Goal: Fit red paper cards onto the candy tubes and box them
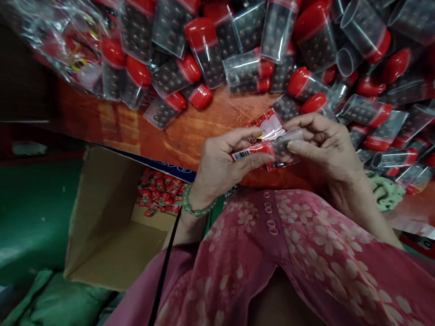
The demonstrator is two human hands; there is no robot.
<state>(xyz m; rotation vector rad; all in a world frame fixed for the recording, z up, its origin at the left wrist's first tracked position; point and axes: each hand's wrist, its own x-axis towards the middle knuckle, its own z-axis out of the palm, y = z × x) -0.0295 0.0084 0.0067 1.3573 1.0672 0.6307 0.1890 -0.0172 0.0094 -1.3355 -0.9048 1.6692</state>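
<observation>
My left hand (223, 160) wears a green bead bracelet (196, 203) and grips a red printed plastic packet (253, 151) with a barcode between thumb and fingers. A clear tube of dark balls (287, 143) lies against the packet, its outer end pinched by my right hand (321, 140). Whether the tube is inside the packet or on top of it, I cannot tell. Both hands are close together, above the table's near edge and my lap. Just beyond them, red-capped tubes of dark balls (204, 51) lie heaped.
The orange-brown table (121, 121) holds the heap of tubes and, at the far left, a pile of clear printed packets (71, 44). Below its edge, an open cardboard box (104, 225) contains small red packed items (161, 191). Green cloth (43, 318) lies at the lower left.
</observation>
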